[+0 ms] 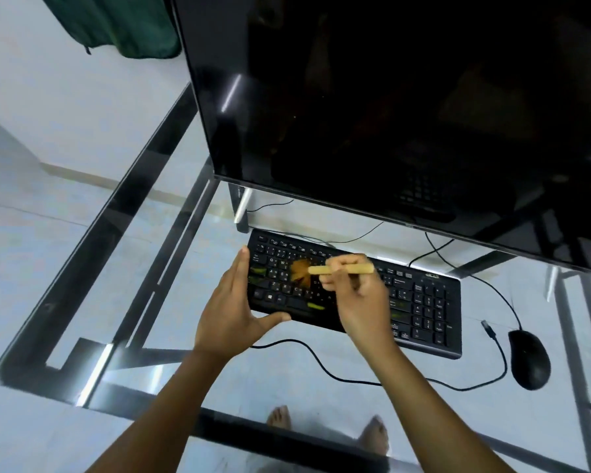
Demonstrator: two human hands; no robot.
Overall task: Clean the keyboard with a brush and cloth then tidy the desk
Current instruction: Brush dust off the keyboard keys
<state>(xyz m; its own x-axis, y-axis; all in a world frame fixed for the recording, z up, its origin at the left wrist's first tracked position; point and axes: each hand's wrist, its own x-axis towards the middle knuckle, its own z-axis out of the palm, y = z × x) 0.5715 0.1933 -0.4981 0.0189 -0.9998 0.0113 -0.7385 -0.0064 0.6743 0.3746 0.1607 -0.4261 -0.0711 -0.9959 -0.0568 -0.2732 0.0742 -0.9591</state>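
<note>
desk (pixel 93 254): a glass top on a dark frame, filling the lower left of the frame.
left hand (pixel 231 322): lower centre-left. its fingers lie straight along the keyboard's left end and the thumb presses flat against its front edge. it braces the keyboard and clasps nothing.
green bits (pixel 258 270): slivers lie on the keys, one by the left end and another near the front edge.
brush (pixel 318 270): centre of the frame, over the left half of the keys. its long axis runs left to right, roughly along the key rows. the bristles point left and touch the keys, and the wooden handle points right.
right hand (pixel 359 298): just right of centre, fingers curled round the brush handle in a pen-like hold.
keyboard (pixel 423 302): black and flat, below the monitor (pixel 389 97). its long axis slopes from the centre towards the lower right.
handling: we judge the brush light, with a stiff handle and a soft tip, best held near the bristles. the keyboard looks light and likely to slide on glass, so we would steady it at one end.
mouse (pixel 529 358): lower right, near the keyboard but apart from it.
</note>
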